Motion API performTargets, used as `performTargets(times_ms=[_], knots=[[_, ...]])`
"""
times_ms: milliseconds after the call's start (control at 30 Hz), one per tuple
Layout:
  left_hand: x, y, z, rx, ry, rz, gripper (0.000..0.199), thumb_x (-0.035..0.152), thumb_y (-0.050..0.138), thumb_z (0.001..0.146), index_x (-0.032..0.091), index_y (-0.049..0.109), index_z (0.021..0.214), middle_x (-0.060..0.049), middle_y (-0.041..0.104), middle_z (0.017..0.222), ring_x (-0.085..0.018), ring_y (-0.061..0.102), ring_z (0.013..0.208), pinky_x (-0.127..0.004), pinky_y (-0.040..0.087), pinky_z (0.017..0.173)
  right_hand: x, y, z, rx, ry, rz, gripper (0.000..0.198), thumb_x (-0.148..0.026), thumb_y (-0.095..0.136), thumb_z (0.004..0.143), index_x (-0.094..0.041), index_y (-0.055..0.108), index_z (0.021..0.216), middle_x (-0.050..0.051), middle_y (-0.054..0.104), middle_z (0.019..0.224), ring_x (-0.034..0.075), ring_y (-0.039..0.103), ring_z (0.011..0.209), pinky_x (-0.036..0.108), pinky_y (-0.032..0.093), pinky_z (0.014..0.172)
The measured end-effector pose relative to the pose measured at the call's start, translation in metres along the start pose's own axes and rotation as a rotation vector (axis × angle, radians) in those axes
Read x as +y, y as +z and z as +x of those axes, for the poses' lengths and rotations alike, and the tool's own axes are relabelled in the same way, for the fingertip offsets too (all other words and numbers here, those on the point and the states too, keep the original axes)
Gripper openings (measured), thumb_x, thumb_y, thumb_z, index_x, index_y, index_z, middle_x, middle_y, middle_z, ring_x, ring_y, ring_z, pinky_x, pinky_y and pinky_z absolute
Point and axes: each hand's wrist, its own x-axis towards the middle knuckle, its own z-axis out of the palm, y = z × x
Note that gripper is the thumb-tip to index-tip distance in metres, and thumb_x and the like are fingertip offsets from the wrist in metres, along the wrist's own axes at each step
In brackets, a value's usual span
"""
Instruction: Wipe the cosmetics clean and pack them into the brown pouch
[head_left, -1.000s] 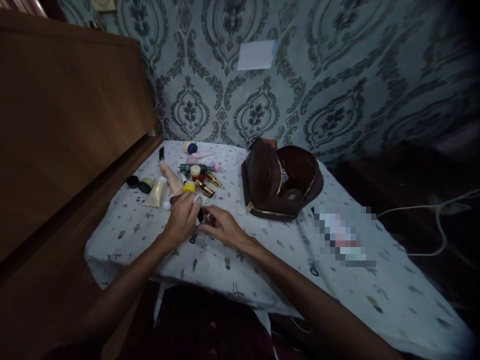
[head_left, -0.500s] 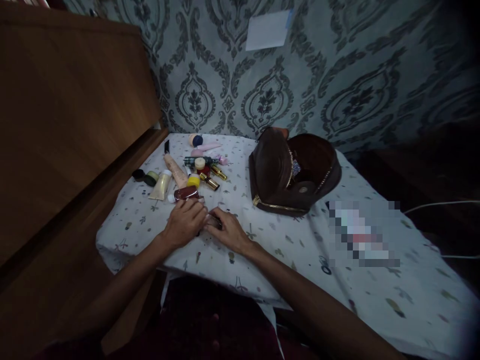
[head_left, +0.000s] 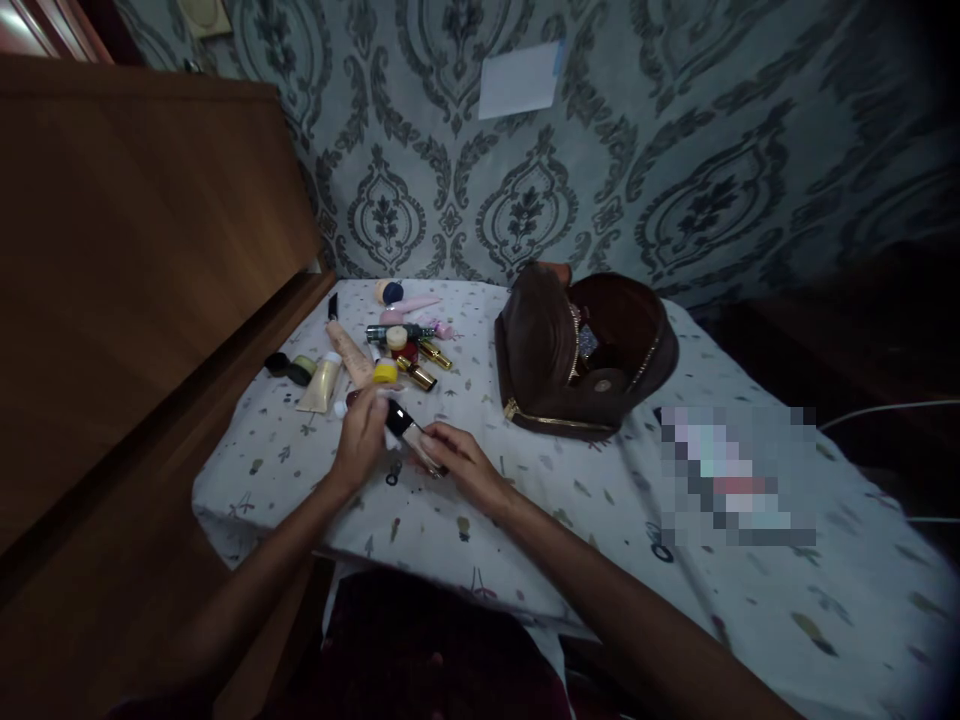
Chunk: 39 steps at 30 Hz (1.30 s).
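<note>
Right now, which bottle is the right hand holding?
The black-capped bottle: the right hand grips its clear end. The green bottle and red bottle lie farther left.

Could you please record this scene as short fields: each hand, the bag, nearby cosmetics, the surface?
Left hand: at the bottle's capped end; whitish item there, unclear
Right hand: holds the black-capped bottle, tilted
Bag: brown zippered bag, open
Nearby cosmetics: cream tube, yellow-lidded jar, others, beyond the hands
Surface: printed white tablecloth
Right side: pixelated item, unidentifiable
</note>
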Motion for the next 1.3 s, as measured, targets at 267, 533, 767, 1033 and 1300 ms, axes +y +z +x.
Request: performTargets(times_ms=[267, 533, 767, 1033, 1300], knots=[[-0.006, 0.013, 0.013, -0.014, -0.009, 0.138, 0.041, 0.042, 0.041, 0.096, 0.020, 0.053, 0.064, 0.001, 0.050, 0.063, -0.016, 0.049, 0.063, -0.029, 0.040, 0.064, 0.001, 0.007, -0.003, -0.147, 0.289, 0.438, 0.049, -0.060, 0.073, 0.073, -0.018, 0.056, 0.092, 0.002, 0.067, 0.066, 0.011, 0.055, 0.050, 0.020, 0.031, 0.043], [-0.011, 0.014, 0.025, 0.017, -0.146, 0.137, 0.044, 0.045, 0.047, 0.092, 0.021, 0.045, 0.055, 0.003, 0.044, 0.052, -0.014, 0.046, 0.056, -0.025, 0.033, 0.054, 0.007, 0.009, 0.000, -0.026, 0.127, 0.256, 0.057, -0.073, 0.063, 0.075, -0.017, 0.057, 0.087, 0.000, 0.063, 0.064, 0.009, 0.048, 0.045, 0.020, 0.027, 0.039], [0.001, 0.008, 0.032, 0.035, -0.080, 0.224, 0.044, 0.044, 0.043, 0.093, 0.021, 0.045, 0.056, 0.003, 0.042, 0.052, -0.014, 0.042, 0.055, -0.026, 0.034, 0.056, 0.001, 0.007, 0.000, 0.007, 0.186, 0.300, 0.051, -0.069, 0.063, 0.077, -0.018, 0.056, 0.083, -0.001, 0.058, 0.060, 0.008, 0.043, 0.042, 0.020, 0.022, 0.038], [0.000, -0.009, 0.038, 0.084, -0.068, 0.158, 0.041, 0.043, 0.044, 0.091, 0.021, 0.043, 0.056, 0.003, 0.036, 0.055, -0.013, 0.038, 0.055, -0.027, 0.029, 0.054, -0.007, 0.007, -0.001, -0.018, 0.220, 0.389, 0.056, -0.067, 0.071, 0.070, -0.016, 0.060, 0.092, -0.001, 0.060, 0.061, 0.007, 0.042, 0.042, 0.019, 0.020, 0.039], [-0.007, 0.006, 0.031, 0.103, -0.162, 0.129, 0.044, 0.044, 0.045, 0.091, 0.021, 0.041, 0.054, 0.004, 0.037, 0.052, -0.012, 0.038, 0.052, -0.027, 0.029, 0.053, 0.003, 0.006, 0.000, 0.007, 0.131, 0.172, 0.055, -0.075, 0.057, 0.078, -0.020, 0.054, 0.085, -0.002, 0.058, 0.063, 0.008, 0.042, 0.044, 0.021, 0.022, 0.040]])
